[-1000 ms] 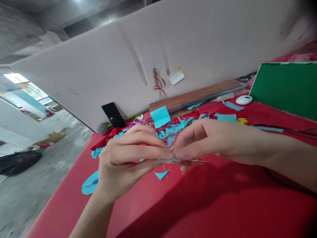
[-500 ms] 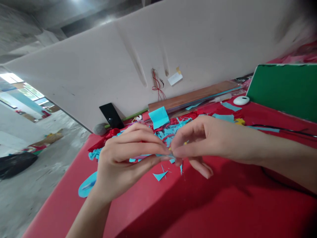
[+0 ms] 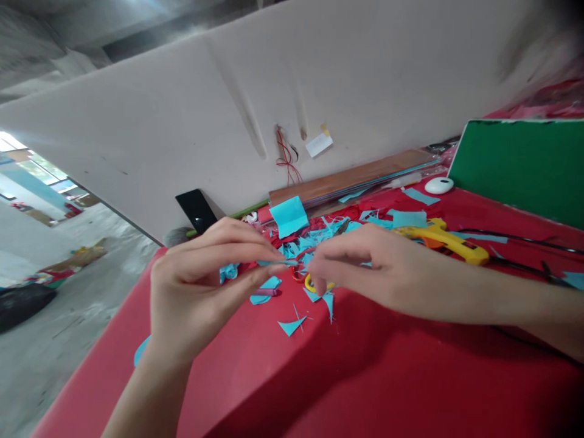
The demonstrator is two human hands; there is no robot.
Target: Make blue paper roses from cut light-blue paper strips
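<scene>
My left hand (image 3: 205, 280) pinches a thin light-blue piece (image 3: 278, 263), seen almost edge-on, between thumb and fingertips. My right hand (image 3: 360, 261) is close by on the right, its fingers curled together near the end of that piece. Whatever those fingers hold, if anything, is hidden. Just below the right fingertips shows a yellow ring (image 3: 311, 283), and beside it a red ring (image 3: 297, 275); they look like scissor handles. Beneath the hands lie a short purple stick (image 3: 264, 292) and several light-blue scraps (image 3: 292, 326) on the red tabletop (image 3: 283, 389).
Behind the hands, a blue square (image 3: 289, 217) stands out from a heap of cuttings. A yellow glue gun (image 3: 449, 241) with a black cord lies right. Farther back are a phone (image 3: 196, 210), a brown board (image 3: 356, 176), a white mouse (image 3: 438, 185) and a green board (image 3: 520, 170).
My left hand has moved left, away from the right fingertips, still pinching the blue piece. My right hand's fingers have drawn together. The purple stick, the rings and the glue gun now show more.
</scene>
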